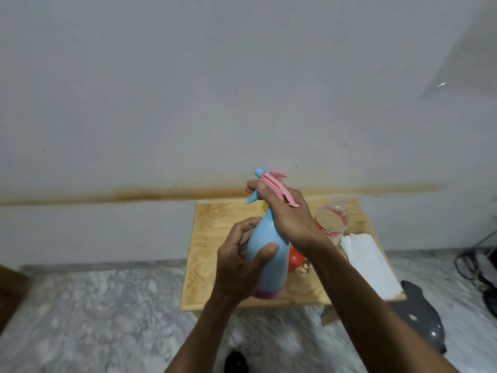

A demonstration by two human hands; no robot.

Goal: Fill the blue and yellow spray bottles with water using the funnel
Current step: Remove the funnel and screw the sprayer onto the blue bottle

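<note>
Blue spray bottle (265, 254) above wooden table (212, 238)

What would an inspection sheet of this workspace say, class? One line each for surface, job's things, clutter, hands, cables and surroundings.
Surface: small wooden table, pale plywood top, against the wall.
Job's things: blue spray bottle upright on the table, pink sprayer head on top; a yellow thing behind it, mostly hidden; a red thing beside it, partly hidden.
Clutter: clear plastic bottle with red label; stack of white paper.
Hands: left hand holds the bottle's body; right hand grips the neck under the sprayer.
Cables: dark cables on the floor, far right.
Surroundings: grey wall with a brown stain; marble floor; dark object on the floor.
</note>
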